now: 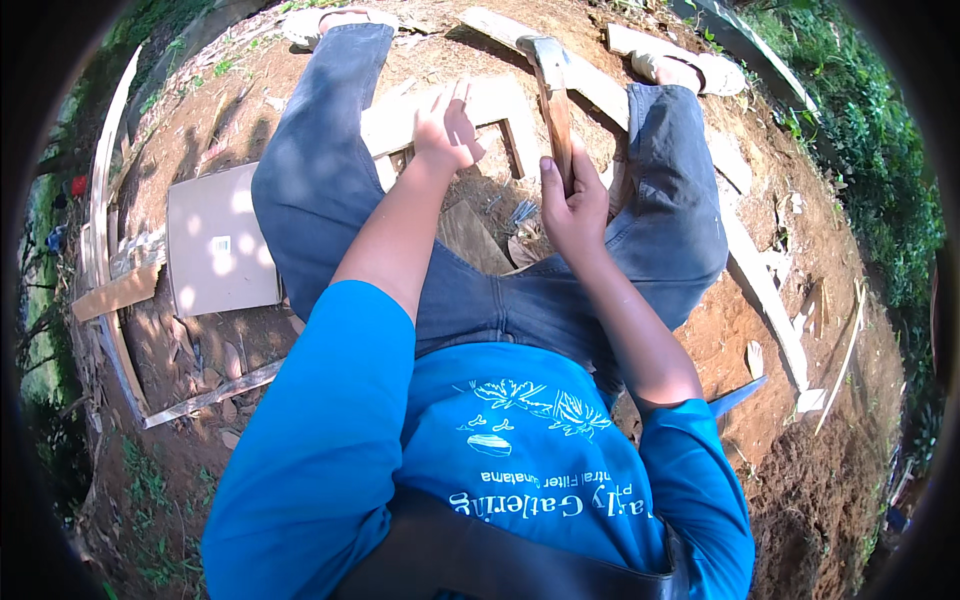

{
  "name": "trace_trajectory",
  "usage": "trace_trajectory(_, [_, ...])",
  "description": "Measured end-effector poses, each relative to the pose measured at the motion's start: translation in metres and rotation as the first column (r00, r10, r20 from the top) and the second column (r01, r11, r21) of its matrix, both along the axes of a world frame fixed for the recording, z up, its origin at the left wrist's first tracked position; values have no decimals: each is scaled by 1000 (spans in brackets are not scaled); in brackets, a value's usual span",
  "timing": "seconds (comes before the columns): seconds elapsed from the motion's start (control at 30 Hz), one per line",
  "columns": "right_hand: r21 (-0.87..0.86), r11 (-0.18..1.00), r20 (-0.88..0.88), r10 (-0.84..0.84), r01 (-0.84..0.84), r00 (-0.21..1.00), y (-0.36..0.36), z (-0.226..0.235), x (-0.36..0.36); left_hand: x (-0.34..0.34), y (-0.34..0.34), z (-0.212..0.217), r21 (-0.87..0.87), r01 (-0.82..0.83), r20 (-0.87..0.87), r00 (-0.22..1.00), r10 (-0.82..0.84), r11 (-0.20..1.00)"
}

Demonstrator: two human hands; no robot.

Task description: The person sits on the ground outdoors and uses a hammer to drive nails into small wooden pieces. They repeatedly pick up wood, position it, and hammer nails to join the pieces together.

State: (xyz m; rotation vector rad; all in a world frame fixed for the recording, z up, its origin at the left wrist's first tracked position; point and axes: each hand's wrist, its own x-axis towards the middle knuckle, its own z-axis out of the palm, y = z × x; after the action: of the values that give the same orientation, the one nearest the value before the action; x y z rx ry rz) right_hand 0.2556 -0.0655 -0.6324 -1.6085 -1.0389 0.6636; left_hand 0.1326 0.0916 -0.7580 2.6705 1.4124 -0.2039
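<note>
- Seemingly midway: the right hand (575, 205) is wrapped tight around the wooden handle of a hammer (550, 90), whose head points to the top centre of the frame.
- Just left of it, the left hand (447, 130) rests with fingers spread on a pale wooden frame (500, 110) lying on the dirt.
- Loose planks (765, 290) lie unjoined at right, a flat board (215, 240) at left.
- Small grey nails (522, 212) below the frame are hard to make out; the legs hide part of the frame.
</note>
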Motion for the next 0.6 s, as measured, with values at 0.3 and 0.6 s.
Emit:
trace_trajectory(0.3, [-62, 996, -41, -72, 69, 997, -3, -21, 13, -7, 15, -14, 198, 103, 285, 945, -158, 975])
trace_trajectory(0.6, [-368, 929, 86, -6, 37, 996, 6, -47, 5, -10, 16, -32, 188, 16, 406, 909, -93, 982])
